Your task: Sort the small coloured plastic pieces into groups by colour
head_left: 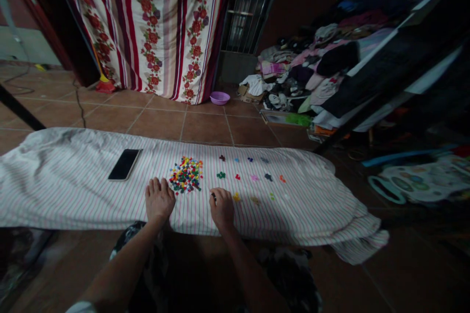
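Observation:
My left hand point(160, 199) rests palm down on the striped cloth, fingers extended, beside a mixed heap of tiny coloured pieces point(186, 175). My right hand point(222, 208) is curled with its fingertips low over the cloth, right of the heap. Small black pieces point(213, 196) show at its fingertips; whether they are pinched or lie on the cloth I cannot tell. Beyond and right of that hand, little single-colour groups sit in rows, among them green pieces point(221, 175), red pieces point(238, 176), yellow pieces point(236, 197) and orange pieces point(282, 178).
A dark-screened phone point(125, 165) lies on the striped cloth point(84, 195), left of the heap. Past the cloth's far edge are a tiled floor point(161, 120), a purple basin point(220, 98) and a floral curtain point(165, 29). Clothes point(308, 66) are piled at the back right.

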